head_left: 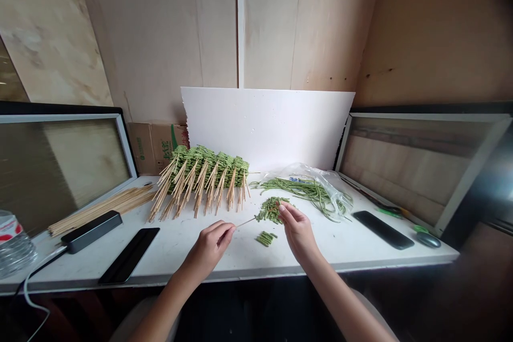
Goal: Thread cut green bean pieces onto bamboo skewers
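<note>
My left hand point(216, 240) is closed in a pinch on the end of a thin bamboo skewer point(245, 222), which points right and slightly up. My right hand point(295, 227) is closed, its fingertips pinching what looks like a cut piece of green bean near the skewer's far end. Behind the fingertips lies a loose pile of cut green bean pieces point(269, 208), which blends with whatever sits on the skewer tip. Nearer to me, between the hands, a small row of bean pieces point(266, 238) lies side by side on the white table point(248, 262).
At the back left, bean skewers point(208, 171) are stacked. Loose bamboo skewers point(104, 208), a black box point(94, 230), a phone point(130, 255) and a bottle point(14, 246) are left. Whole long beans point(296, 188), plastic bag point(328, 184), dark slab point(382, 228) and mouse point(428, 239) are right.
</note>
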Demonstrator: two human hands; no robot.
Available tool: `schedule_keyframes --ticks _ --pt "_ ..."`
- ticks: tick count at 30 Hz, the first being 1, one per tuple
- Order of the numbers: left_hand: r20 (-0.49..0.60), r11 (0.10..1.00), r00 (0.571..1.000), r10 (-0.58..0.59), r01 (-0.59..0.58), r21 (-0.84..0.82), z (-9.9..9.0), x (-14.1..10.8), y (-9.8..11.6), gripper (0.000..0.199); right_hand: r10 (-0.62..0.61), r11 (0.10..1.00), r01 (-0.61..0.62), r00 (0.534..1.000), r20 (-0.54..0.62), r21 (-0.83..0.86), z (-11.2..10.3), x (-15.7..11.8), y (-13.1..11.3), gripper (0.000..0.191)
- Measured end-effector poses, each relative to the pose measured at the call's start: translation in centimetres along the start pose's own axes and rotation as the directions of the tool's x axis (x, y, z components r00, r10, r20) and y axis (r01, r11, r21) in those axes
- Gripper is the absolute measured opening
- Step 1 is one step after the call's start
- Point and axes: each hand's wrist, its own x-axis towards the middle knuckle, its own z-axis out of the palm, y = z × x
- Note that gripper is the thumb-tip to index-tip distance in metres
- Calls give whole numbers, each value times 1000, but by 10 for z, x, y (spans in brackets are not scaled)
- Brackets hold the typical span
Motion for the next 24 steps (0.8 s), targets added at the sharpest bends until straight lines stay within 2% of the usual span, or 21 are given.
schedule_keyframes --ticks 4,9,15,21,24 --pt "22 1000 1000 7 -7 -8 3 0 1 27 -55 998 56 998 28 -31 2 -3 -6 30" --pt "23 999 1000 -9 10 -50 4 0 5 29 -102 991 112 986 132 -67 9 -10 -9 19" --pt "18 999 1000 -15 15 -37 1 3 9 28 -76 994 88 981 181 -61 9 -11 -7 19" --pt "-5 1000 1000 -23 23 -11 -1 3 8 25 -5 998 16 987 160 -66 7 -9 -2 21" --pt "-45 999 998 -46 46 -11 -2 3 1 21 -27 981 63 981 191 -184 0 -2 -2 27"
